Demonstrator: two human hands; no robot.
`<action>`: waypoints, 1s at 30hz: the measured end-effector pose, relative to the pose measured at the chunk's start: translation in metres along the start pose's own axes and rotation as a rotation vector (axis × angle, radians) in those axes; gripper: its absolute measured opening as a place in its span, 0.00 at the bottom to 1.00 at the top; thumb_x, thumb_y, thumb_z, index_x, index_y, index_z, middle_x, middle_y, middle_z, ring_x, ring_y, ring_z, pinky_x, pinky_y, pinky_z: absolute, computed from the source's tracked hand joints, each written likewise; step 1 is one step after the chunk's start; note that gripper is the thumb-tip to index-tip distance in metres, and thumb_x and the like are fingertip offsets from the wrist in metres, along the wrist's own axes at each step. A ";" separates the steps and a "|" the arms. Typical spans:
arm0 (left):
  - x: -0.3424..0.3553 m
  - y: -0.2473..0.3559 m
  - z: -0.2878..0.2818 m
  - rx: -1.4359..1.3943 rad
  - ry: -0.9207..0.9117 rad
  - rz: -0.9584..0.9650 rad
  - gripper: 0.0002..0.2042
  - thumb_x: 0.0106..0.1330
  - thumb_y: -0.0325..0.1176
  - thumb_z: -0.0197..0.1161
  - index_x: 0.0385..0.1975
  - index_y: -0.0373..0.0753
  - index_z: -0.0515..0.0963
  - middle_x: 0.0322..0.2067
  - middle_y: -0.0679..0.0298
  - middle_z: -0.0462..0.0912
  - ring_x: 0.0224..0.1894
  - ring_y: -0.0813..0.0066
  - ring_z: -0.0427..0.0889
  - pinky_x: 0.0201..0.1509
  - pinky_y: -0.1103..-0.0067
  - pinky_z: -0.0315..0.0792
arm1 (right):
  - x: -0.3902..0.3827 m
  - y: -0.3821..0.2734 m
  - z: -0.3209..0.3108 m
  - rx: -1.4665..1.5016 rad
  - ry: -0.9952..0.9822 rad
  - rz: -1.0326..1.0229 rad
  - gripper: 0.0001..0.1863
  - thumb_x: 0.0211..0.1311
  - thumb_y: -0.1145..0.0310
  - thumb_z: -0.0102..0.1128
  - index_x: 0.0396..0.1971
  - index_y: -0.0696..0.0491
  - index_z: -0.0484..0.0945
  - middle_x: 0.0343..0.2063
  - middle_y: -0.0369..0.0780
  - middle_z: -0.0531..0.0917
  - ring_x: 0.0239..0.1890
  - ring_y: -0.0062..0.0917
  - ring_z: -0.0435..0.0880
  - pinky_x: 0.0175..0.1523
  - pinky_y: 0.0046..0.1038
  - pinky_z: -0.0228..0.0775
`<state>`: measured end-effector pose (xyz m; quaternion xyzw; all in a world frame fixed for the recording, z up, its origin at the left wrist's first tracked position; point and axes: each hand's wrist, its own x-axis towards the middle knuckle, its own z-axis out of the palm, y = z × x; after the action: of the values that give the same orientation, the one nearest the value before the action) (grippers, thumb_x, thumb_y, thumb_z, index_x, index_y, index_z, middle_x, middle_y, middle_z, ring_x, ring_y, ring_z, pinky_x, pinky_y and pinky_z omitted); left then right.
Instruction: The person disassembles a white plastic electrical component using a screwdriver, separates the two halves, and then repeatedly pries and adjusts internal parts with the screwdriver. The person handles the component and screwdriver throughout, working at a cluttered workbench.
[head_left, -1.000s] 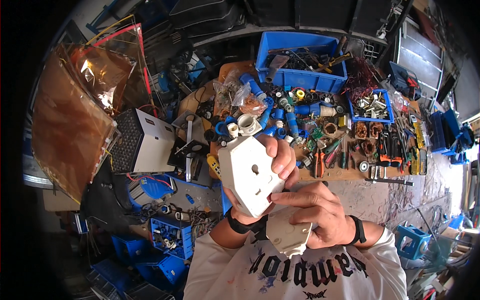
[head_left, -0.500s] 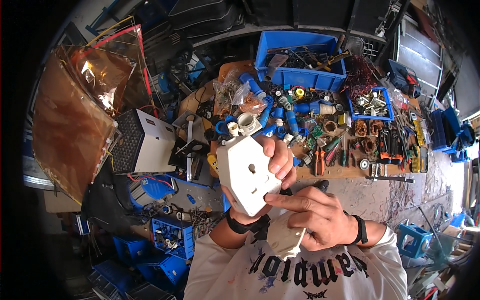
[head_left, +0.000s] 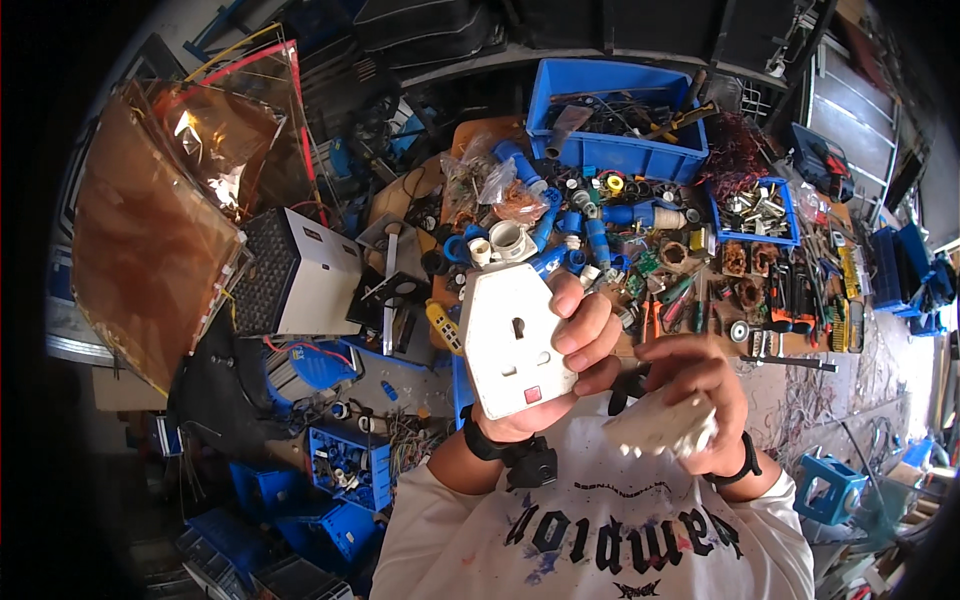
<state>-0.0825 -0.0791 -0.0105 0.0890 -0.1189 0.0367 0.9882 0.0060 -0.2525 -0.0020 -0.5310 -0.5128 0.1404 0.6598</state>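
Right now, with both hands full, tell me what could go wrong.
The left hand holds the white socket up in the air, so a slipping grip could drop it. The right hand also holds the smaller white piece unsupported, so it might fall too. The table is crowded with blue pipe fittings and other parts; anything dropped there could get lost.

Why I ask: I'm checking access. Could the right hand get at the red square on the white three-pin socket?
Probably yes: the red square sits uncovered on the white three-pin socket in the left hand, though the right hand holds a white plastic piece.
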 end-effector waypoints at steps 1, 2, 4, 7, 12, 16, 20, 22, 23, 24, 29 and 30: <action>-0.001 -0.001 0.000 0.002 0.008 0.012 0.18 0.65 0.55 0.49 0.35 0.46 0.67 0.24 0.72 0.61 0.28 0.80 0.62 0.27 0.81 0.61 | -0.005 0.004 -0.002 -0.003 0.014 0.051 0.10 0.56 0.69 0.58 0.33 0.56 0.68 0.46 0.52 0.75 0.32 0.25 0.77 0.38 0.26 0.71; -0.002 -0.001 0.001 0.005 0.017 0.024 0.18 0.65 0.55 0.49 0.35 0.46 0.67 0.24 0.72 0.61 0.28 0.80 0.62 0.26 0.81 0.61 | -0.008 0.006 -0.002 0.081 0.041 0.101 0.10 0.57 0.70 0.57 0.34 0.56 0.68 0.46 0.52 0.75 0.34 0.24 0.76 0.40 0.26 0.70; -0.002 -0.002 -0.002 0.014 0.011 0.028 0.18 0.65 0.56 0.49 0.35 0.46 0.67 0.24 0.72 0.61 0.27 0.80 0.62 0.26 0.81 0.61 | -0.015 0.009 -0.003 0.199 0.095 0.216 0.09 0.57 0.71 0.54 0.36 0.56 0.67 0.47 0.50 0.74 0.37 0.23 0.75 0.44 0.26 0.69; -0.001 -0.001 -0.003 0.011 -0.004 0.029 0.19 0.65 0.56 0.49 0.35 0.46 0.67 0.24 0.73 0.61 0.27 0.81 0.62 0.26 0.81 0.61 | -0.023 0.009 -0.006 0.302 0.169 0.397 0.10 0.56 0.74 0.53 0.38 0.57 0.66 0.47 0.48 0.74 0.42 0.23 0.75 0.48 0.25 0.68; 0.001 0.002 -0.006 0.024 -0.012 0.021 0.19 0.65 0.57 0.50 0.35 0.46 0.67 0.24 0.72 0.61 0.27 0.81 0.61 0.26 0.81 0.60 | -0.031 0.015 -0.012 0.440 0.318 0.538 0.18 0.55 0.76 0.57 0.46 0.58 0.66 0.45 0.41 0.76 0.45 0.21 0.75 0.51 0.24 0.67; 0.000 0.006 -0.011 0.041 0.000 0.055 0.18 0.65 0.56 0.50 0.34 0.45 0.67 0.24 0.72 0.62 0.28 0.80 0.61 0.27 0.81 0.60 | -0.034 0.018 -0.013 0.526 0.419 0.590 0.22 0.54 0.75 0.58 0.50 0.59 0.65 0.43 0.38 0.77 0.44 0.20 0.77 0.51 0.22 0.68; -0.001 0.010 -0.011 0.067 -0.006 0.055 0.18 0.65 0.55 0.49 0.34 0.45 0.67 0.24 0.72 0.61 0.28 0.80 0.61 0.26 0.81 0.60 | -0.037 0.025 -0.018 0.657 0.495 0.603 0.26 0.52 0.77 0.57 0.53 0.60 0.65 0.45 0.40 0.78 0.45 0.25 0.79 0.51 0.27 0.71; -0.004 0.011 -0.012 0.076 -0.002 0.050 0.18 0.65 0.55 0.49 0.34 0.45 0.67 0.24 0.72 0.61 0.28 0.80 0.61 0.26 0.81 0.60 | -0.037 0.025 -0.023 0.779 0.489 0.638 0.27 0.51 0.77 0.56 0.55 0.60 0.65 0.46 0.43 0.78 0.47 0.29 0.79 0.53 0.30 0.71; -0.005 0.011 -0.012 0.080 0.001 0.047 0.18 0.65 0.55 0.49 0.34 0.45 0.67 0.24 0.72 0.61 0.27 0.80 0.61 0.26 0.81 0.60 | -0.033 0.023 -0.024 0.807 0.489 0.677 0.27 0.51 0.76 0.56 0.55 0.60 0.65 0.44 0.44 0.79 0.42 0.28 0.81 0.46 0.29 0.76; -0.005 0.011 -0.011 0.081 0.000 0.049 0.18 0.66 0.55 0.49 0.34 0.45 0.67 0.23 0.72 0.61 0.27 0.80 0.61 0.26 0.81 0.60 | -0.031 0.022 -0.026 0.829 0.484 0.686 0.27 0.51 0.75 0.56 0.55 0.60 0.65 0.43 0.43 0.79 0.39 0.28 0.81 0.40 0.27 0.77; -0.007 0.011 -0.012 0.132 0.059 0.125 0.23 0.63 0.60 0.48 0.36 0.44 0.67 0.27 0.70 0.63 0.30 0.79 0.63 0.27 0.81 0.61 | -0.024 0.022 -0.026 0.801 0.488 0.695 0.30 0.52 0.72 0.56 0.57 0.61 0.61 0.42 0.45 0.78 0.33 0.26 0.82 0.26 0.21 0.76; -0.006 0.008 -0.011 0.151 0.093 0.151 0.24 0.62 0.62 0.48 0.36 0.44 0.67 0.28 0.70 0.63 0.31 0.78 0.63 0.28 0.82 0.60 | -0.023 0.023 -0.026 0.798 0.492 0.687 0.32 0.52 0.71 0.57 0.58 0.62 0.59 0.42 0.46 0.77 0.33 0.26 0.82 0.25 0.20 0.76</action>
<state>-0.0867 -0.0692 -0.0213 0.1520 -0.0762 0.1241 0.9776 0.0254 -0.2743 -0.0310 -0.3941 -0.0501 0.4016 0.8252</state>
